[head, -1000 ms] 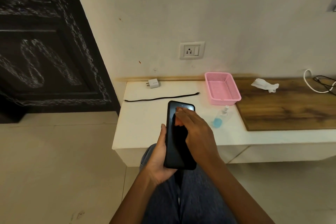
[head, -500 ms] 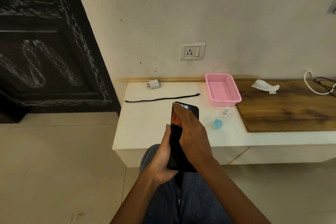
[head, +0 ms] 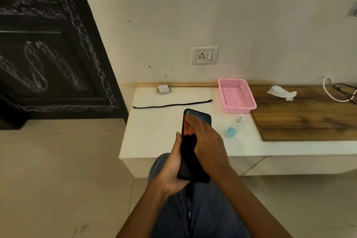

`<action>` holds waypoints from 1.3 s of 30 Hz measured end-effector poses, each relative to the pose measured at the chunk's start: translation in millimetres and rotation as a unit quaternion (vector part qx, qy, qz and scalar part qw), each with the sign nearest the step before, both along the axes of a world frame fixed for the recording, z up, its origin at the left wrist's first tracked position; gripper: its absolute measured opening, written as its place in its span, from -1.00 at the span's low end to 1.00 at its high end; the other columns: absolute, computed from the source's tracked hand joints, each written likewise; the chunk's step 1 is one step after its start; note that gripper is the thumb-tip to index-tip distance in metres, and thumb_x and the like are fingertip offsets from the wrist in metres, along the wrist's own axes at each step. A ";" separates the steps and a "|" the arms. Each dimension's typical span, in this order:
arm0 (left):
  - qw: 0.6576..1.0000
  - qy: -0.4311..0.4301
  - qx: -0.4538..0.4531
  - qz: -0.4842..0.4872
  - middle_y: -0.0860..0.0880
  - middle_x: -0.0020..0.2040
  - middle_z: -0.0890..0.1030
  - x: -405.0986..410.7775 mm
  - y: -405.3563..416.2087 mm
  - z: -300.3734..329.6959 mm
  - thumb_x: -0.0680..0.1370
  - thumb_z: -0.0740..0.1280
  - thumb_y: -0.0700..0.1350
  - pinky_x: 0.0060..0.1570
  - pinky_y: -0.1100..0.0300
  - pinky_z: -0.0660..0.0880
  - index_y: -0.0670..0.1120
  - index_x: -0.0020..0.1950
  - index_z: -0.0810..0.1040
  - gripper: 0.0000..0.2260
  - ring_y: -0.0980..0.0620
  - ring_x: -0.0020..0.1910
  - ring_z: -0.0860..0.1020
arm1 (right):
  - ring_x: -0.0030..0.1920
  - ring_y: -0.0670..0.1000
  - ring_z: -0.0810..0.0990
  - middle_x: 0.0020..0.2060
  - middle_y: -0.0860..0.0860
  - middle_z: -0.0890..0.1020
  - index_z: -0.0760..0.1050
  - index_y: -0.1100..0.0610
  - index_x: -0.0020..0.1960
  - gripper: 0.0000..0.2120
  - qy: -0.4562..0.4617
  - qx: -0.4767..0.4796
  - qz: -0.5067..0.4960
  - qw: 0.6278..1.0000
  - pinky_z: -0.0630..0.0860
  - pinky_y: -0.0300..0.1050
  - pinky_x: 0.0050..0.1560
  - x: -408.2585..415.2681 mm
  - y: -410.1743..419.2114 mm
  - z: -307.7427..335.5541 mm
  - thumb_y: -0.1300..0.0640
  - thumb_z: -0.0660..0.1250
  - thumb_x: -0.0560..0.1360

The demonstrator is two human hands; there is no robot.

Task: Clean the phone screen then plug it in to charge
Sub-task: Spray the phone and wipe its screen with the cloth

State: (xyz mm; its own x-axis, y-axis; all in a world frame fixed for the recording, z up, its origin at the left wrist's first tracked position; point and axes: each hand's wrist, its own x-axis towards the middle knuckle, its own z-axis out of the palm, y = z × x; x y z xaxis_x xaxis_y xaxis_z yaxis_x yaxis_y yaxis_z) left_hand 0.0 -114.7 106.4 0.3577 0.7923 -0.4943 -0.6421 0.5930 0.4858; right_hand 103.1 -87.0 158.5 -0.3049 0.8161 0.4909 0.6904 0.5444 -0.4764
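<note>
My left hand [head: 170, 168] holds a black phone [head: 190, 160] upright over my lap, in front of the white shelf [head: 154, 133]. My right hand [head: 206, 141] lies across the upper screen with its fingers together. A reddish patch shows beside those fingers, and I cannot tell whether it is a reflection or something held. A black charging cable [head: 172, 104] lies straight on the shelf behind the phone. A white charger adapter [head: 163, 90] sits by the wall. The wall socket [head: 205, 55] is above the shelf.
A small spray bottle of blue liquid [head: 234, 126] lies on the shelf to the right of the phone. Behind it stands a pink basket [head: 239, 105]. A crumpled white tissue [head: 281, 92] rests on the wooden board [head: 309, 120]. Loose white and black cords [head: 340, 92] sit far right. A dark door [head: 48, 44] stands left.
My right hand's fingers have slid across the top of the screen, from right to left. The phone has turned slightly on edge in my left hand.
</note>
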 end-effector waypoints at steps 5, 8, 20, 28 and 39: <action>1.000 -0.015 0.003 -0.003 -0.16 0.21 0.61 -1.7 0.0 -2.0 0.39 0.22 0.38 0.03 0.04 0.58 -0.01 0.19 0.63 -0.40 -0.10 0.18 0.59 | -0.19 0.09 0.61 -0.12 0.08 0.62 0.48 0.16 0.14 -0.67 0.021 -0.003 0.005 1.000 0.58 -0.04 -0.30 -1.5 -2.3 -1.4 0.30 0.23 0.39; 0.999 -0.034 -0.003 0.003 -0.17 0.25 0.58 -4.6 -1.5 -3.7 0.42 0.21 0.38 0.13 0.01 0.54 -0.08 0.25 0.59 -0.35 -0.11 0.23 0.55 | -0.10 0.04 0.62 -0.05 0.06 0.63 0.52 0.17 0.13 -0.66 0.025 -0.015 0.019 0.999 0.56 -0.17 -0.12 -2.5 -23.0 -12.6 0.38 0.33 0.38; 0.999 -0.032 0.011 0.004 -0.15 0.23 0.60 -1.4 0.5 5.6 0.45 0.20 0.34 0.05 0.08 0.57 -0.03 0.23 0.61 -0.43 -0.08 0.18 0.59 | -0.08 0.08 0.59 -0.06 0.09 0.63 0.49 0.19 0.14 -0.70 0.085 -0.019 -0.022 0.996 0.58 0.02 -0.07 6.1 5.4 9.9 0.31 0.16 0.46; 0.998 -0.056 0.008 0.012 -0.15 0.11 0.66 -3.7 0.5 -5.0 0.43 0.22 0.35 -0.01 0.05 0.59 -0.06 0.13 0.67 -0.43 -0.09 0.09 0.63 | -0.06 0.07 0.59 -0.04 0.09 0.61 0.53 0.19 0.11 -0.71 0.011 -0.023 0.005 1.000 0.53 -0.14 -0.08 3.3 -14.8 -13.0 0.37 0.30 0.41; 0.999 -0.044 0.000 0.009 -0.18 0.18 0.62 -1.8 -1.6 -6.2 0.44 0.23 0.35 0.02 0.03 0.58 -0.05 0.20 0.63 -0.42 -0.12 0.15 0.60 | -0.18 0.12 0.59 -0.10 0.13 0.62 0.53 0.21 0.14 -0.67 -0.020 -0.028 -0.009 0.999 0.50 -0.13 -0.24 7.8 -2.1 -3.5 0.33 0.27 0.38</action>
State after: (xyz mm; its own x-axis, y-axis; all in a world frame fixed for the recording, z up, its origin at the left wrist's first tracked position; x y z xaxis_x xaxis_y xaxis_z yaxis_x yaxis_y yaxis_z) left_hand -1.8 -116.3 100.1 0.3845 0.7990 -0.4623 -0.6931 0.5807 0.4272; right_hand 110.9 -89.1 155.1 -0.3081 0.8474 0.4324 0.7185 0.5051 -0.4782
